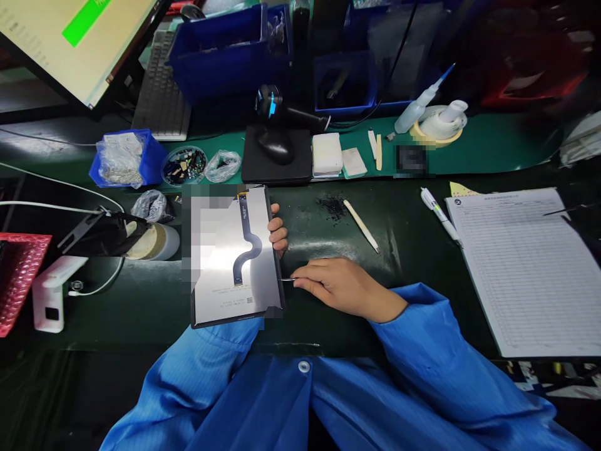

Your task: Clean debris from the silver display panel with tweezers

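My left hand [278,230] is wrapped round a tablet display panel [220,250] from beneath, its fingertips showing at the right edge. The panel's silvery back faces up, and a dark flex cable [252,246] bends across it. My right hand [333,285] pinches a thin metal tool [287,279], whose tip meets the panel's right edge; its exact kind is hidden. Beyond that hand, a cream-coloured stick [360,225] lies beside a scatter of black scraps [334,208] on the dark green mat.
Ruled paper sheets [530,269] and a white pen [441,216] lie at right. Along the back stand a barcode scanner [293,113], a mouse [275,145], blue bins [225,56] and a dropper bottle [416,113]. A round container [162,241] and a white bracket [51,294] are at left.
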Demonstrator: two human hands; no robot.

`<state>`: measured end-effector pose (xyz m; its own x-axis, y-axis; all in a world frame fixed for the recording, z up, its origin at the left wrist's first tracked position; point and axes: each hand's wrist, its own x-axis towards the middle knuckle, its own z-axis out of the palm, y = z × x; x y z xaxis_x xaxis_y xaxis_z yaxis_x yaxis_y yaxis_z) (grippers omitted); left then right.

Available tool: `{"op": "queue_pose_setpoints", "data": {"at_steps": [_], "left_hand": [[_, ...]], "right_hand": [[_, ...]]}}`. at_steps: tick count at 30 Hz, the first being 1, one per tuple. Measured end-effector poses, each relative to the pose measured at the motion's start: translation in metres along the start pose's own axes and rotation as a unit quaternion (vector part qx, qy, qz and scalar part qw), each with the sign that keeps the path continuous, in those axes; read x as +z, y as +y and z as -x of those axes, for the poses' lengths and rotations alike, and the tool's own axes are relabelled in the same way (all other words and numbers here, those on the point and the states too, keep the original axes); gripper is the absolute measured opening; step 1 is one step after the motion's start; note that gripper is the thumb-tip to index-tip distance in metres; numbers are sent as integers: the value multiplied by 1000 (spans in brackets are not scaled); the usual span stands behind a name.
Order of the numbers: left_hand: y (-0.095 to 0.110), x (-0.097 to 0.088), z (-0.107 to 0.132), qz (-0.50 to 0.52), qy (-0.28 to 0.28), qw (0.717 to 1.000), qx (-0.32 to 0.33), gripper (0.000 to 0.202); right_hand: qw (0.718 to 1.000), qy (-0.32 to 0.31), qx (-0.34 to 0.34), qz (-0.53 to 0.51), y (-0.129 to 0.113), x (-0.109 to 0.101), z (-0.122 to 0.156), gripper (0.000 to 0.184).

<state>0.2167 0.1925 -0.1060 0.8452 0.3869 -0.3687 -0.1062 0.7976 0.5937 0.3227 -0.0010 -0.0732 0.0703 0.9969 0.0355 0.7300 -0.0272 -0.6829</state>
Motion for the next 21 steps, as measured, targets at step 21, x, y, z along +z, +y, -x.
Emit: {"op": "queue_pose_setpoints", "data": {"at_steps": [21], "left_hand": [[2,5,3,4,3,1000,1,48]], "right_hand": [[999,13,-26,18,0,-1,1,27]]}}
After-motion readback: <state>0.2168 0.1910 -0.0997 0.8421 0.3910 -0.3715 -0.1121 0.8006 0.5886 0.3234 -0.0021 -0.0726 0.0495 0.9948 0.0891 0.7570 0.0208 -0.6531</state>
